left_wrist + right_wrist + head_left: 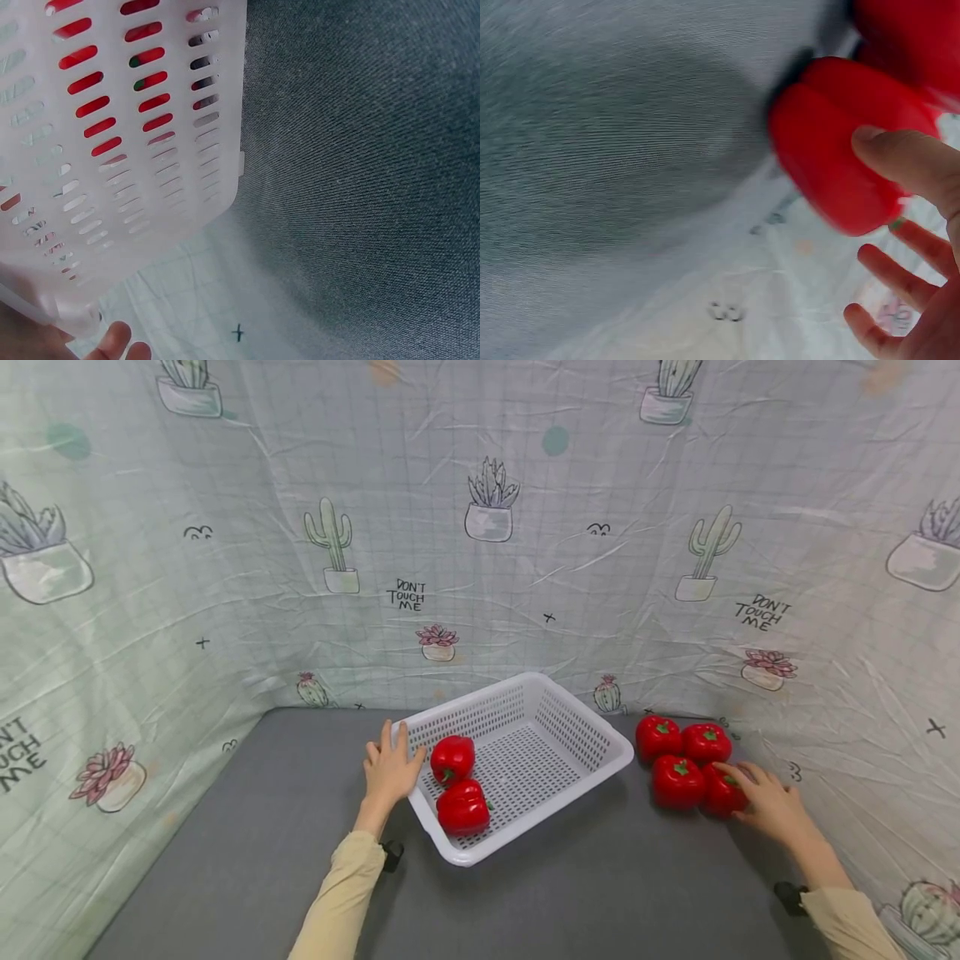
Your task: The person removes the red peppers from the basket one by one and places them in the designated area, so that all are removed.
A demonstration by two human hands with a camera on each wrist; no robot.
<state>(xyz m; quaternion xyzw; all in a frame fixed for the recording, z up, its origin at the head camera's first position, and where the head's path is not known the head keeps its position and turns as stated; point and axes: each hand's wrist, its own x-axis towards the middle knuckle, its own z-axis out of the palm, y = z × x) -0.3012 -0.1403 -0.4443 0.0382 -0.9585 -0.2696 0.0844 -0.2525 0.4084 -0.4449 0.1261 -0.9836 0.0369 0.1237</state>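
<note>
My left hand rests with spread fingers on the left rim of a white perforated basket; its fingertips show past the basket wall in the left wrist view. Inside the basket, at its left end, lie two red peppers. At the right, my right hand reaches over the nearest right pepper of a cluster. The right wrist view shows the thumb of my right hand against that pepper, the index fingertip near its green stem and the other fingers spread apart.
Three more red peppers stand against the gripped side's neighbour, right of the basket. A grey table lies beneath. Cloth printed with cacti hangs behind and at both sides, close to my right hand.
</note>
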